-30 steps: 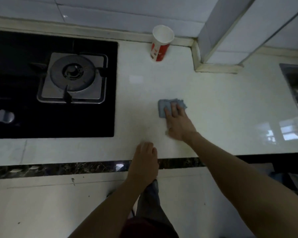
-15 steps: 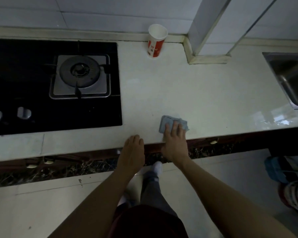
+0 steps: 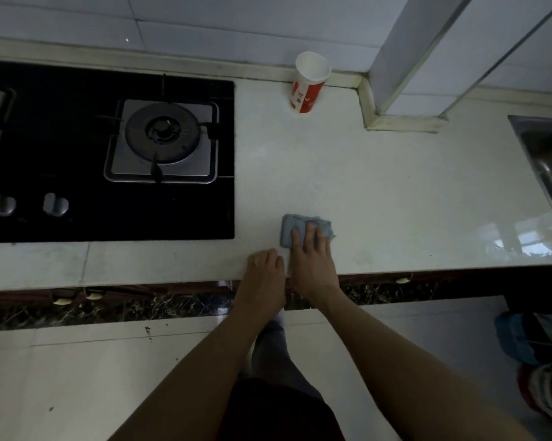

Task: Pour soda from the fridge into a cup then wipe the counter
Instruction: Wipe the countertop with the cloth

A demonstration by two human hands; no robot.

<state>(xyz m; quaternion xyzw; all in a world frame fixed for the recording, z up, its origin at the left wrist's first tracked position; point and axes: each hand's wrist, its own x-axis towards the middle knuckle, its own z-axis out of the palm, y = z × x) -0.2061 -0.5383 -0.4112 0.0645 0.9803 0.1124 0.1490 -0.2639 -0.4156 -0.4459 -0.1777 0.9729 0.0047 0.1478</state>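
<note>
A folded grey-blue cloth (image 3: 292, 227) lies on the pale counter (image 3: 379, 192) near its front edge. My right hand (image 3: 312, 265) presses flat on the cloth with straight fingers. My left hand (image 3: 263, 275) rests on the counter's front edge just left of it, fingers relaxed and holding nothing. A red and white paper cup (image 3: 308, 84) stands upright at the back by the wall. What is inside the cup cannot be seen.
A black gas hob (image 3: 109, 154) with a burner (image 3: 161, 132) and two knobs fills the counter's left side. A tiled pillar (image 3: 405, 90) juts out at the back right. A steel sink (image 3: 548, 160) is at the far right.
My right hand pulled the cloth from mid-counter back toward the front edge. The left hand now sits closer beside the right hand. The view has shifted.
</note>
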